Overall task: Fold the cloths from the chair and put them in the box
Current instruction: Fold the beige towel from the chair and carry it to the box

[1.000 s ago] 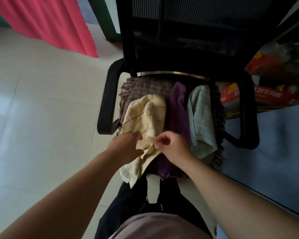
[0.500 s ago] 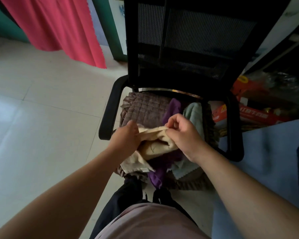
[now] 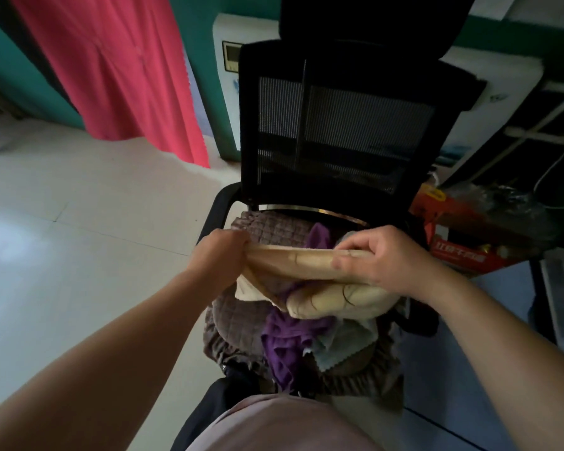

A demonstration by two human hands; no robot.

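Three cloths show at the chair (image 3: pixel 339 131). The left hand (image 3: pixel 220 255) and right hand (image 3: pixel 385 258) each pinch one end of the cream cloth (image 3: pixel 306 260), stretched taut between them above the seat, its lower part sagging in a bunch onto the seat. One purple cloth (image 3: pixel 287 340) and one pale green cloth (image 3: pixel 342 346) lie on the quilted brown seat cover (image 3: pixel 238 320), purple to the left. One red curtain (image 3: pixel 118 73) hangs far left.
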